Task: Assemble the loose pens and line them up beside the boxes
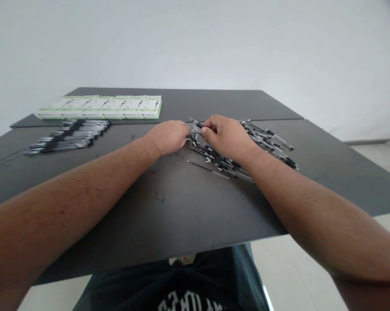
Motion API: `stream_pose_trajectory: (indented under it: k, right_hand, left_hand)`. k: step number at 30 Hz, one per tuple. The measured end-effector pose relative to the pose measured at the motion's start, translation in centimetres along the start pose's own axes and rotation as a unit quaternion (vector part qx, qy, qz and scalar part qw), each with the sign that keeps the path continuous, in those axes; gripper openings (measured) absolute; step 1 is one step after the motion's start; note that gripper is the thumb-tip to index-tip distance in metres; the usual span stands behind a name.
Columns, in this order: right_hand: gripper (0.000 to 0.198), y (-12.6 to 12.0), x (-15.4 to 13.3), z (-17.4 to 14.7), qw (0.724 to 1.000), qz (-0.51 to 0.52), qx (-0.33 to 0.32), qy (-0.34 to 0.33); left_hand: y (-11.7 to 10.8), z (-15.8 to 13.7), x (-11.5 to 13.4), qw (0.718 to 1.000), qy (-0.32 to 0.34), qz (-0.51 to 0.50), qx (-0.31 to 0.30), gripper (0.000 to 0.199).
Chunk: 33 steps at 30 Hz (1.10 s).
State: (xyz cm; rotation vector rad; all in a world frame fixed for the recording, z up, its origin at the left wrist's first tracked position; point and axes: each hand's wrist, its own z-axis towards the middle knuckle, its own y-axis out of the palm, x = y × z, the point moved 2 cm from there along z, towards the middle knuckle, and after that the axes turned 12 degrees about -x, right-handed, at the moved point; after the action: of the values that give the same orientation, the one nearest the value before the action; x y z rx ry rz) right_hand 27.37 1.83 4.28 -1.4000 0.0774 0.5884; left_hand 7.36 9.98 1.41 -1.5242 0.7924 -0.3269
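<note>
Over the near left end of a loose pile of pen parts point(225, 164), my right hand point(227, 136) pinches a slim dark pen point(198, 124) between thumb and fingers. Its thin tip points up and to the left. My left hand point(169, 136) is close by at the pile's left edge, its fingers curled together. Whatever those fingers hold is hidden from view. One pen refill point(207, 169) lies in front of the pile. More clear-barrelled pens point(272, 144) with black grips spread out behind and right of my right hand.
At the left, a row of black and clear pens point(71, 136) lies side by side. Behind it stands a line of white and green boxes point(107, 113) with pens printed on top. Small dark scraps point(160, 198) dot the dark table point(182, 216). A white wall rises behind.
</note>
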Motion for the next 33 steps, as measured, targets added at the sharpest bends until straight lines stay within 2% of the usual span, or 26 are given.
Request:
stream_pose_trajectory:
  k: [7, 13, 18, 21, 24, 28, 33]
  right_hand:
    - [0.027, -0.2, -0.4, -0.2, 1.0, -0.011, -0.01, -0.008]
    - [0.027, -0.2, -0.6, -0.2, 1.0, -0.011, -0.023, -0.002]
    - [0.026, -0.1, -0.8, -0.4, 0.999, -0.01, -0.034, -0.006]
    - [0.024, 0.2, -1.0, -0.6, 0.999, -0.012, -0.045, -0.012]
    - [0.023, 0.5, -1.5, -0.9, 0.998, -0.016, -0.058, -0.022]
    - [0.022, 1.0, -2.2, -1.4, 0.996, -0.01, -0.086, -0.026]
    - [0.024, 1.2, -2.9, -2.2, 0.994, -0.006, -0.102, -0.042]
  left_hand:
    - [-0.5, 0.7, 0.7, 0.999, -0.023, 0.007, -0.04, 0.034]
    - [-1.7, -1.4, 1.0, 0.998, -0.032, 0.004, -0.062, 0.027]
    - [-2.2, -5.4, -0.3, 0.991, -0.059, -0.115, -0.044, 0.024]
    - [-1.9, -8.1, -0.7, 0.98, -0.079, -0.18, -0.038, 0.027]
    - [-1.2, -10.2, -0.6, 0.968, -0.071, -0.241, -0.022, 0.028]
    - [-0.1, -11.4, -0.8, 0.954, -0.054, -0.295, 0.008, 0.028]
    - [0.9, -11.1, -1.9, 0.938, -0.035, -0.345, 0.018, 0.032]
